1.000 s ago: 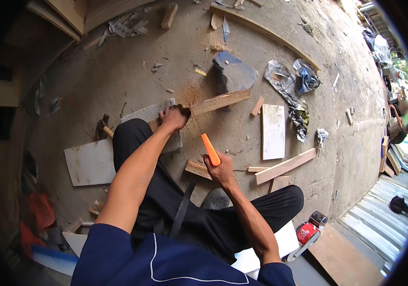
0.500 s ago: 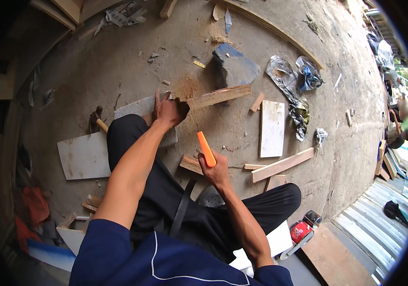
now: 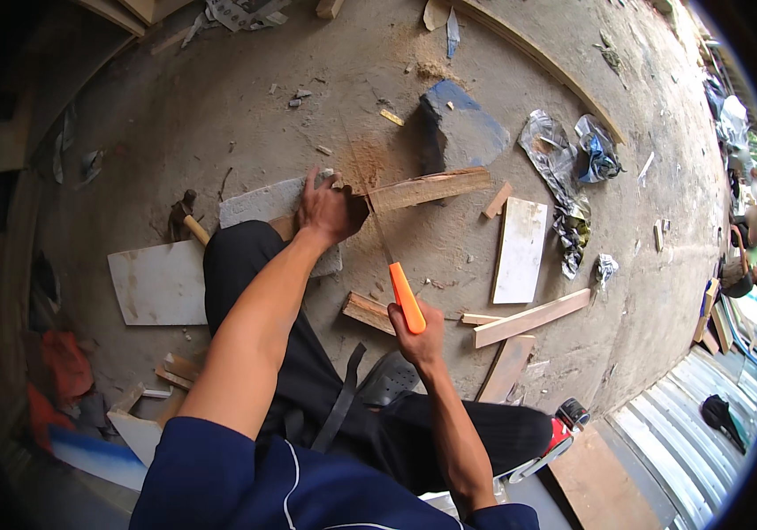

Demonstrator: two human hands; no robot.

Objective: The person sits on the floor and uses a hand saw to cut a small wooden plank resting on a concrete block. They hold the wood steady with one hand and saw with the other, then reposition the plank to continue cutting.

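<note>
My right hand is closed round the orange handle of a handsaw. The saw's thin blade runs up and away from me, crossing a rough piece of wood just right of my left hand. That hand grips the wood's left part, pressing it down over a pale block; its thumb side is in shadow. At its far right, the wood lies by a worn blue-grey block. Sawdust is spread on the floor beyond the cut.
A hammer and a white board lie left of my knee. To the right are another white board, a wood strip and crumpled plastic. A red roller-like object sits by my right knee, partly hidden.
My right hand has drawn the saw handle slightly back toward me. My right knee has come down closer, uncovering a plank. The whole view has shifted a little; my left hand stays on the wood.
</note>
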